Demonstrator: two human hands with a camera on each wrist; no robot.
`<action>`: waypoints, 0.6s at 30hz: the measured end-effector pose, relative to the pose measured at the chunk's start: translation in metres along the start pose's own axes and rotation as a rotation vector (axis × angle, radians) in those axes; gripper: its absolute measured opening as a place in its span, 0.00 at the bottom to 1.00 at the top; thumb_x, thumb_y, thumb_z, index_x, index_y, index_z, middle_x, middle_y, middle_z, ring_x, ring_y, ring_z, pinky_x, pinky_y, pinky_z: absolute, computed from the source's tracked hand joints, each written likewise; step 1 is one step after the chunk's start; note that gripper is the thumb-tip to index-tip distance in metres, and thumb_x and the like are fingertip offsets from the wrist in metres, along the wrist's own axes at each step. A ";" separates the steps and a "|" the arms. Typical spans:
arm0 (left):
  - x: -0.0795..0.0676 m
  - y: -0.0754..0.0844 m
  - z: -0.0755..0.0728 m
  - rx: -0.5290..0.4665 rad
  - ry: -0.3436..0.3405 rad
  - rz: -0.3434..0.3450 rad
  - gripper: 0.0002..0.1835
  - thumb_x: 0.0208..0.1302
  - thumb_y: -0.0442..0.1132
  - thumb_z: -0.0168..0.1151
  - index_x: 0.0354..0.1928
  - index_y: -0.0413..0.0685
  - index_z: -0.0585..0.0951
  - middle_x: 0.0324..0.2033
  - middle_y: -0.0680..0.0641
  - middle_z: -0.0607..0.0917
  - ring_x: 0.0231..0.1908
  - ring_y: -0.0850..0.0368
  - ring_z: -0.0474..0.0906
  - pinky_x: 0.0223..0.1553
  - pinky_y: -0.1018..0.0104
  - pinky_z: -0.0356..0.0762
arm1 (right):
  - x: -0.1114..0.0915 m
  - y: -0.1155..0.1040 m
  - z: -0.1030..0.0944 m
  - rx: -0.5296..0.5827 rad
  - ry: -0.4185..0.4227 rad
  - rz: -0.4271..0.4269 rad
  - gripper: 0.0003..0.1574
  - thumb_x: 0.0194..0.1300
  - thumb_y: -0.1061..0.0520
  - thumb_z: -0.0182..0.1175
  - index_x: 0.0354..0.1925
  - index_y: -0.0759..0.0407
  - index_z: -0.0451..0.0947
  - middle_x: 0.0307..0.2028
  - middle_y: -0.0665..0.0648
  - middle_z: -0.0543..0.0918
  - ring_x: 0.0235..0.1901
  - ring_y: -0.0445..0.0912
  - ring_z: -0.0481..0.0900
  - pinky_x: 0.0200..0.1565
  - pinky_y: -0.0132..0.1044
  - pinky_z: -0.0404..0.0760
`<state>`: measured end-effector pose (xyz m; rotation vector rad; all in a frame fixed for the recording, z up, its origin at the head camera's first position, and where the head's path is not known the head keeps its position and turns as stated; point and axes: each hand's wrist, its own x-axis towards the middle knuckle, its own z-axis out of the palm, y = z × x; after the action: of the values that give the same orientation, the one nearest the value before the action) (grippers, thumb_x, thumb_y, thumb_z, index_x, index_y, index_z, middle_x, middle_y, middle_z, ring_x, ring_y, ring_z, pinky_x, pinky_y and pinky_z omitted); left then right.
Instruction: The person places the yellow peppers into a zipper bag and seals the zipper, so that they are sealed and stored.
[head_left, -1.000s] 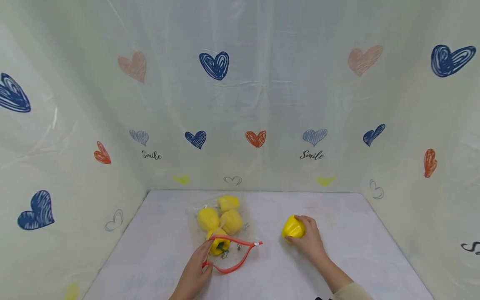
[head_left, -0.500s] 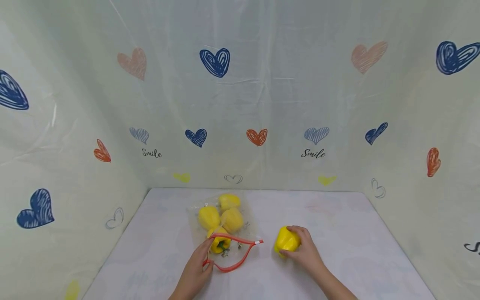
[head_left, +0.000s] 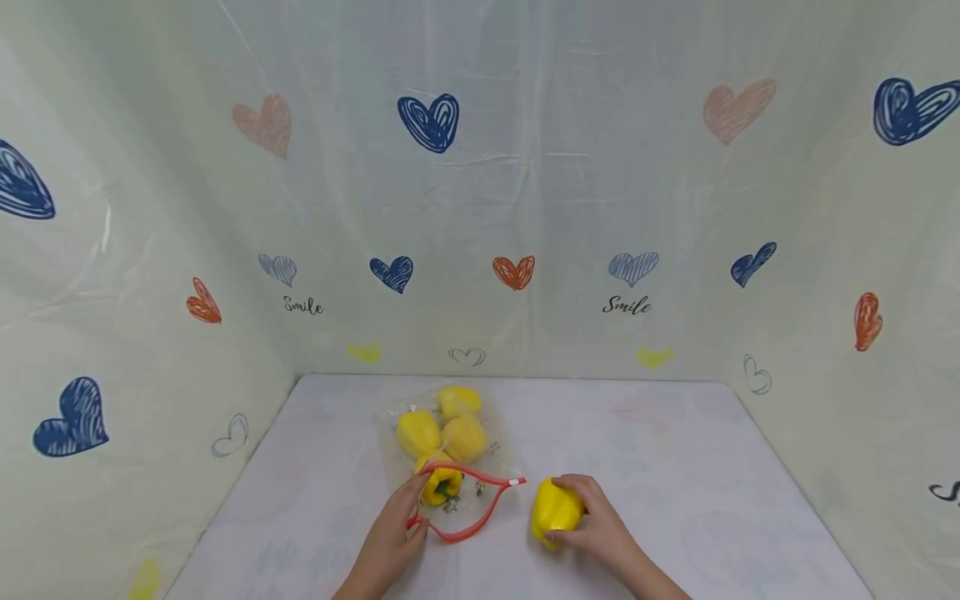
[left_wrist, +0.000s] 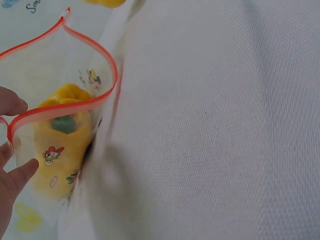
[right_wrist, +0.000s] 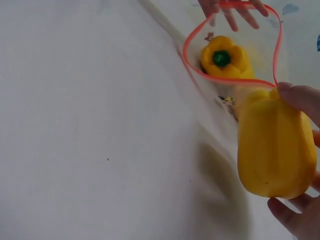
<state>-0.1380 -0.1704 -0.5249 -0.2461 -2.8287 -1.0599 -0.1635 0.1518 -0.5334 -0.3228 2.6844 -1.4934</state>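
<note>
Since half a second ago, the glossy, blocky yellow bell pepper (head_left: pixel 555 512) in the person's right hand (head_left: pixel 598 523) has shifted leftward and toward the person, while the left hand (head_left: pixel 390 535) and the clear plastic bag with a red-banded mouth (head_left: pixel 453 539) have kept nearly the same place. From my remote seat I read the gap so: the pepper lies just right of the mouth's right-hand corner, a little nearer the person, apart from the band. Its long axis runs mostly near to far, leaning slightly; I cannot tell which end bears its stem. Right thumb and fingers grip it from near and far sides, spread to its width. At the mouth's left end, the other hand's finger and thumb stand apart by the band; whether they pinch it, I cannot tell. I count five peppers: that one held, plus four yellow bell peppers (head_left: pixel 419 434) inside the bag, the nearest showing a green stem (right_wrist: pixel 221 58). One bag, two hands, one white-covered table (head_left: pixel 660 483).
</note>
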 end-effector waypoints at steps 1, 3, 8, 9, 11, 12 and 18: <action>0.000 0.000 -0.001 -0.001 -0.004 0.003 0.34 0.58 0.29 0.66 0.68 0.42 0.68 0.65 0.40 0.71 0.64 0.40 0.66 0.60 0.42 0.68 | -0.001 -0.001 0.001 0.002 -0.011 0.001 0.42 0.42 0.50 0.80 0.56 0.48 0.76 0.58 0.55 0.70 0.54 0.53 0.71 0.55 0.41 0.76; 0.000 0.000 -0.001 -0.007 -0.012 0.005 0.34 0.58 0.29 0.66 0.68 0.43 0.69 0.65 0.40 0.70 0.64 0.40 0.66 0.60 0.41 0.68 | -0.004 -0.003 0.004 0.004 -0.034 0.001 0.41 0.43 0.49 0.80 0.57 0.48 0.75 0.59 0.55 0.70 0.54 0.53 0.71 0.56 0.41 0.75; -0.002 -0.003 -0.001 -0.044 -0.048 -0.030 0.35 0.59 0.28 0.65 0.69 0.47 0.68 0.67 0.41 0.69 0.65 0.40 0.65 0.60 0.40 0.67 | -0.009 -0.007 0.012 0.039 -0.112 -0.012 0.41 0.46 0.46 0.78 0.58 0.49 0.74 0.60 0.57 0.68 0.54 0.53 0.70 0.53 0.38 0.76; -0.002 -0.003 -0.001 -0.045 -0.058 -0.034 0.35 0.59 0.29 0.65 0.69 0.47 0.68 0.67 0.41 0.69 0.65 0.40 0.65 0.60 0.39 0.67 | -0.010 -0.007 0.014 0.050 -0.131 -0.007 0.42 0.47 0.46 0.78 0.59 0.49 0.74 0.60 0.57 0.68 0.53 0.53 0.70 0.53 0.39 0.76; -0.003 -0.004 -0.001 -0.051 -0.072 -0.042 0.35 0.60 0.30 0.65 0.70 0.47 0.67 0.67 0.41 0.69 0.64 0.39 0.65 0.60 0.39 0.67 | -0.011 -0.010 0.017 0.079 -0.168 0.008 0.42 0.47 0.45 0.77 0.60 0.50 0.73 0.60 0.58 0.67 0.52 0.53 0.70 0.53 0.43 0.76; -0.003 -0.004 -0.001 -0.049 -0.076 -0.042 0.35 0.60 0.30 0.65 0.70 0.47 0.67 0.67 0.41 0.69 0.64 0.39 0.65 0.60 0.38 0.67 | -0.011 -0.011 0.019 0.094 -0.184 0.019 0.42 0.48 0.45 0.77 0.60 0.50 0.73 0.61 0.59 0.67 0.52 0.53 0.70 0.53 0.46 0.75; 0.001 -0.002 -0.006 -0.022 -0.067 -0.036 0.36 0.60 0.32 0.67 0.70 0.48 0.67 0.66 0.41 0.70 0.64 0.39 0.66 0.59 0.39 0.68 | -0.009 -0.020 0.028 0.153 -0.214 0.044 0.43 0.48 0.44 0.77 0.61 0.50 0.72 0.61 0.60 0.66 0.52 0.54 0.69 0.52 0.57 0.74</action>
<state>-0.1387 -0.1756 -0.5216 -0.2376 -2.8928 -1.1114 -0.1473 0.1204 -0.5317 -0.3874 2.3831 -1.5440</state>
